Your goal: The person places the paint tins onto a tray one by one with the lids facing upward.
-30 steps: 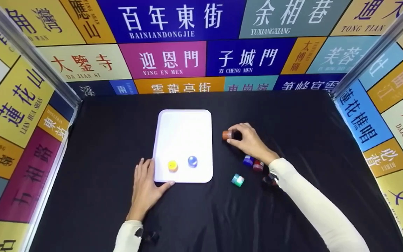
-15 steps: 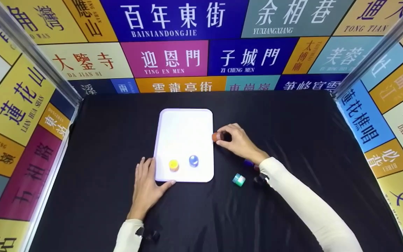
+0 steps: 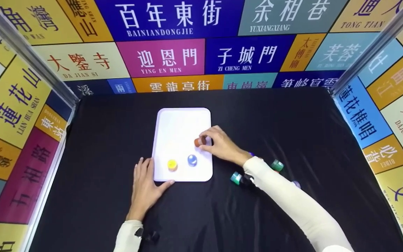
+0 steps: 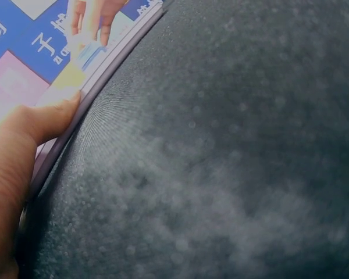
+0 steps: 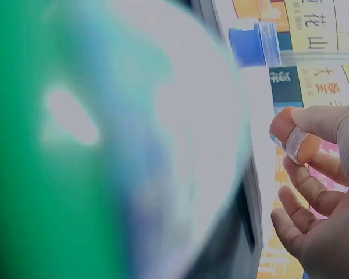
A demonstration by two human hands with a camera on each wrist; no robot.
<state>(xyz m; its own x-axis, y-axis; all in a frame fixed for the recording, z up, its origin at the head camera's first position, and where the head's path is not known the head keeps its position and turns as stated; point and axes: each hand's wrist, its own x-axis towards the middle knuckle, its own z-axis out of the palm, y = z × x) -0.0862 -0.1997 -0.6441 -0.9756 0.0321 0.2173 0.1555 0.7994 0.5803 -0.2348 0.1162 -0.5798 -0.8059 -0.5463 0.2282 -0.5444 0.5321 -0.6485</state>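
A small orange-brown paint jar (image 3: 198,141) with a clear lid is pinched between the thumb and fingers of my right hand (image 3: 222,145). It is held over the right part of a white tray (image 3: 178,129). In the right wrist view, the jar (image 5: 288,131) tilts between thumb and fingertips. On the tray's near half stand a yellow jar (image 3: 172,165) and a blue jar (image 3: 192,160). My left hand (image 3: 145,187) lies at the tray's near left corner, fingers straight along the left side and thumb touching the near edge.
Right of the tray, a green jar (image 3: 235,177) lies on the black cloth (image 3: 194,217). Another green jar (image 3: 277,165) and several others are partly covered by the right forearm. Lettered panels (image 3: 163,57) enclose the table at the back and sides.
My right hand has carried the orange-brown jar leftward from the cloth to over the tray. My left hand has stayed at the tray's corner.
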